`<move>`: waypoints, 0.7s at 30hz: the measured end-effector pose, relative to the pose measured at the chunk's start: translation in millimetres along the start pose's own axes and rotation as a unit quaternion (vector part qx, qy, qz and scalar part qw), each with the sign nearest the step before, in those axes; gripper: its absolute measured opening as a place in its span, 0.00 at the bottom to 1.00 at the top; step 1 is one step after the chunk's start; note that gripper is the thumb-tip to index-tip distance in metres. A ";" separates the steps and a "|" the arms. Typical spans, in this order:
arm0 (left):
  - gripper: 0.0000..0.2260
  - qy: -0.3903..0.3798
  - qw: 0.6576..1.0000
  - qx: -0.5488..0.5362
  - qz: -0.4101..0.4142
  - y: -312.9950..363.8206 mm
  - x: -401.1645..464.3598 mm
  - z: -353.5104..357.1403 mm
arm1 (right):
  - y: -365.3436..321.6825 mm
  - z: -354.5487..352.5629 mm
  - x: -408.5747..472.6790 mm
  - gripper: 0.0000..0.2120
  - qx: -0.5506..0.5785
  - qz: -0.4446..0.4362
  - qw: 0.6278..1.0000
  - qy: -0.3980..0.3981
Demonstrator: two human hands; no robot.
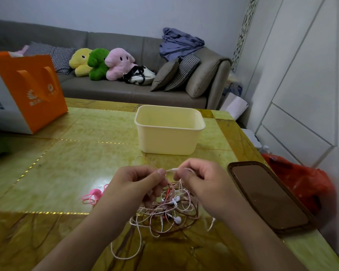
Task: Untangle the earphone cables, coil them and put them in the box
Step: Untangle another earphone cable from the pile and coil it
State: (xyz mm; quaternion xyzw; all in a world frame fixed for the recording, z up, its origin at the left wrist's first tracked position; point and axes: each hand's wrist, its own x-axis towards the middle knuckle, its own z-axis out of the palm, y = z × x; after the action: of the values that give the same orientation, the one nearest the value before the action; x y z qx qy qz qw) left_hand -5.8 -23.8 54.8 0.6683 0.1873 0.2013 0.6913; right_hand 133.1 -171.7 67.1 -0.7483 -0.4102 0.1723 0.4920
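Pinkish earphone cables (168,210) pinched between both hands' fingers (160,173), tangle hanging below

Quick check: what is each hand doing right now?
Left hand: pinching the tangled earphone cables.
Right hand: pinching a white strand of the same tangle.
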 end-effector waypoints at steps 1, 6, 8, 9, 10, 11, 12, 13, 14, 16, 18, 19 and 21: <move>0.14 -0.010 0.999 -0.038 -0.013 0.9 -0.2 0.5 | 1.5 -1.4 0.9 0.13 0.021 0.010 0.999 0.024; 0.12 -0.059 0.971 -0.227 -0.038 6.4 -2.4 3.7 | 12.0 12.0 1.0 0.18 0.026 0.021 0.998 0.047; 0.12 -0.055 0.964 -0.257 -0.035 6.6 -1.9 4.7 | 14.0 22.2 -1.2 0.18 0.032 0.020 0.999 0.014; 0.12 -0.046 0.964 -0.262 -0.032 6.3 -1.4 5.2 | 13.4 26.6 -2.8 0.18 0.021 0.021 1.000 -0.007; 0.13 -0.032 0.965 -0.258 -0.028 5.4 -0.6 5.2 | 11.9 30.7 -4.1 0.17 0.008 0.022 0.999 -0.030; 0.14 -0.016 0.968 -0.249 -0.022 3.9 0.6 5.4 | 10.6 33.4 -5.1 0.15 -0.010 0.017 0.999 -0.048; 0.14 -0.001 0.972 -0.234 -0.014 2.5 1.7 5.6 | 9.3 35.1 -5.8 0.14 -0.033 0.005 0.998 -0.059; 0.14 0.013 0.978 -0.209 -0.005 0.5 2.8 5.3 | 7.8 35.8 -6.1 0.14 -0.057 -0.008 0.996 -0.063; 0.14 0.027 0.984 -0.174 0.007 -1.2 3.7 4.8 | 6.1 35.2 -6.4 0.14 -0.076 -0.015 0.995 -0.065; 0.11 0.055 0.996 -0.068 0.028 -4.8 5.1 2.7 | 3.2 31.6 -7.0 0.15 -0.091 -0.017 0.993 -0.067; 0.09 0.064 0.996 0.055 0.040 -6.8 5.6 0.4 | 1.3 26.5 -7.9 0.14 -0.099 -0.028 0.993 -0.054; 0.09 0.052 0.993 0.098 0.039 -7.1 5.4 -0.1 | 0.3 23.6 -8.2 0.14 -0.098 -0.040 0.994 -0.040; 0.13 0.012 0.991 0.129 0.021 -7.2 4.4 0.6 | -0.8 17.4 -9.0 0.13 -0.080 -0.063 0.995 -0.008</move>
State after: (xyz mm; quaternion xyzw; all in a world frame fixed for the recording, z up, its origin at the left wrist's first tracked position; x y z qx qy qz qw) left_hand -1.6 -22.1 47.7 0.7533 0.2062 0.1981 0.5923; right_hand 115.7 -168.2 58.6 -0.7568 -0.4728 0.1141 0.4367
